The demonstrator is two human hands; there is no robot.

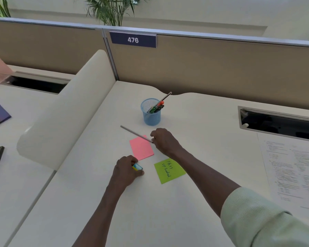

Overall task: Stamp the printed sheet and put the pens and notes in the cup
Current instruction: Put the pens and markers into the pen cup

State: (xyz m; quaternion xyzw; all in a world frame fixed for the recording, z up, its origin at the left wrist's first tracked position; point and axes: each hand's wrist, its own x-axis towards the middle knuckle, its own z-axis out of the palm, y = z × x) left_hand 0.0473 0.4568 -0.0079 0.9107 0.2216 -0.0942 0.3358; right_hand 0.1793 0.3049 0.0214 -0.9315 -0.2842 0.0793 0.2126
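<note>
— Where do things stand?

— My right hand [163,139] has its grip pinched on the near end of the silver pen [136,134], which lies flat on the bench [194,202] with its tip crossing the top corner of the pink note [141,147]. My left hand [127,169] is curled narrow around a small blue and yellow thing [137,166]; it may be the stamp, but I cannot tell. The blue mesh cup [151,113] stands just beyond the pen, with several pens already leaning in it. The green note [169,171] lies near my left hand, and the printed sheet [292,172] sits well apart at the right.

— What could go wrong?

— I hold the pen only by one end, so it may pivot or slip as it lifts, and dragging it could shift the pink note underneath. The cup looks light and is already crowded on one side; pushing another pen in at an angle might tip it over. I judge the notes will need curling to fit, and they could spring back out.
</note>
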